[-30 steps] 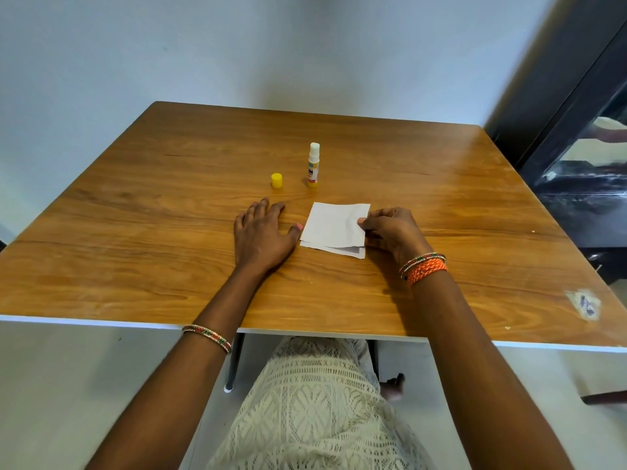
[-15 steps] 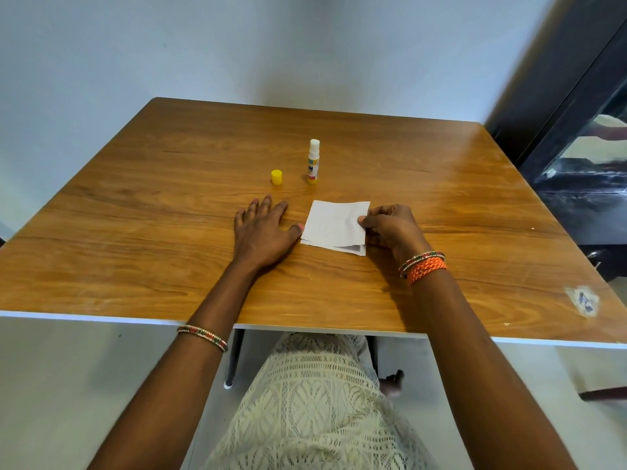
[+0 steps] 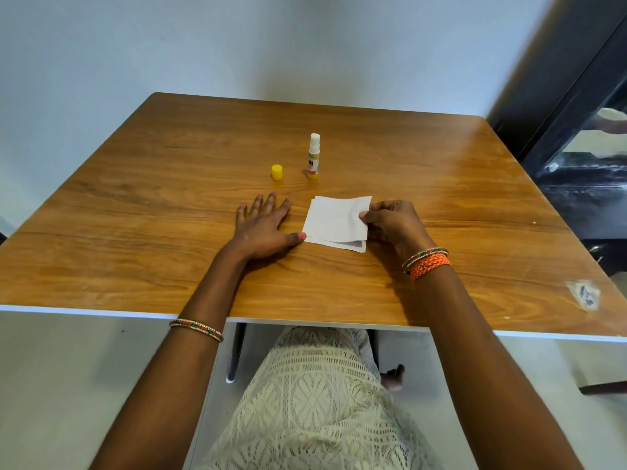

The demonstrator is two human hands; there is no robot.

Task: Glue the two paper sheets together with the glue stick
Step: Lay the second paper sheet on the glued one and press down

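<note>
Two small white paper sheets lie stacked on the wooden table (image 3: 441, 184). The top sheet (image 3: 334, 218) covers most of the bottom sheet (image 3: 353, 245), which peeks out along the near edge. My right hand (image 3: 393, 223) pinches the top sheet's right edge, which is lifted slightly. My left hand (image 3: 263, 225) lies flat on the table, fingers spread, its thumb tip touching the stack's left corner. The glue stick (image 3: 314, 157) stands upright and uncapped behind the sheets. Its yellow cap (image 3: 277, 172) sits to its left.
A dark cabinet with a glass front (image 3: 583, 164) stands right of the table. A pale wall rises behind the table's far edge. A worn sticker (image 3: 584, 294) marks the table's near right corner.
Both hands and the sheets stay almost where they were; my right hand has raised the top sheet's right edge a little. The camera has tilted slightly.
</note>
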